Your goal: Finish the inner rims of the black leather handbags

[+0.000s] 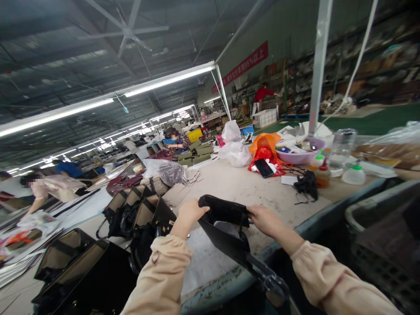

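Head view: my left hand (194,211) pinches the near-left rim of a black bag (218,239), thumb and fingers closed on it; my right hand (265,218) grips the rim's right end, fingertips partly hidden. Bag is tilted, mouth up and gaping, whitish stuff inside, at the edge of the worktable (226,186); can't tell if it rests on it. Left of the bag: more black bags (108,273), open-topped, tan lining. Beyond it: clear plastic bag (169,169), olive pieces (198,153), white plastic bag (236,153). Beyond it to the right: phone (264,168) by red plastic (262,154), purple basin (303,156), red-capped bottle (323,176), green-capped bottle (354,176). Right of it, below table level: crate (377,203). Far beyond it: person in red (261,95).
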`<state>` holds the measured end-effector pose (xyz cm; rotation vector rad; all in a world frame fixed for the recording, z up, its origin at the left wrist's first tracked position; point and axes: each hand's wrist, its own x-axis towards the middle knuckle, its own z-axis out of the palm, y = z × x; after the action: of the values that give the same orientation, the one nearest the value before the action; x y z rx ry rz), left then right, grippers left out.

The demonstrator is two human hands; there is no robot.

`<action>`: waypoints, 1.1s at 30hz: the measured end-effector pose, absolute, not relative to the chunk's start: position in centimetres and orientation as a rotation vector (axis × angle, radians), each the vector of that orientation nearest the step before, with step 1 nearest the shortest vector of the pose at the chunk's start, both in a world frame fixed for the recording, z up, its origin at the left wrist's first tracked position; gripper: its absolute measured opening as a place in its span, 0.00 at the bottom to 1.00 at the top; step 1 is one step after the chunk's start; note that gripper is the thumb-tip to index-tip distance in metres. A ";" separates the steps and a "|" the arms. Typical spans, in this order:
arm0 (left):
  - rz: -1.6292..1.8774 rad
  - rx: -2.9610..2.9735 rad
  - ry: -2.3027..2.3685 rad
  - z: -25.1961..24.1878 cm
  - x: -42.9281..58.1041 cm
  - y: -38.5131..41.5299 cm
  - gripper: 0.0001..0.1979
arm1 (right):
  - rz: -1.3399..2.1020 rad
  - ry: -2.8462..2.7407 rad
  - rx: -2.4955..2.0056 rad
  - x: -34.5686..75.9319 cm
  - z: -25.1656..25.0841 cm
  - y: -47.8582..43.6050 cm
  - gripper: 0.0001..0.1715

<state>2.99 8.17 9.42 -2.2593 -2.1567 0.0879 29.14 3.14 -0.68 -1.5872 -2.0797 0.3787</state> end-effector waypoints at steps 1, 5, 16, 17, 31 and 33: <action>0.102 -2.255 -2.145 9.4 3.2 8.7 0.22 | 0.384 -2.073 -1.579 29.3 -0.8 3.1 0.19; 0.130 -2.220 -2.112 8.9 3.6 9.9 0.19 | 0.380 -2.030 -1.531 30.3 -1.0 3.2 0.29; 0.124 -2.159 -2.121 8.1 3.8 10.5 0.19 | -0.042 -1.967 -1.449 24.9 5.5 5.1 0.25; 0.122 -2.157 -2.121 8.1 3.9 10.5 0.19 | -0.044 -2.012 -1.473 24.1 5.9 5.9 0.25; 0.038 -2.270 -2.008 7.7 3.2 10.1 0.19 | 0.011 -2.250 -1.660 19.1 5.4 12.1 0.26; 0.035 -2.291 -1.997 7.7 3.2 10.2 0.19 | 0.017 -2.266 -1.646 18.6 5.6 12.5 0.25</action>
<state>3.18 10.18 7.68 -2.2907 -1.9966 0.0352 18.61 12.53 5.59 -1.6464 -2.2663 0.0172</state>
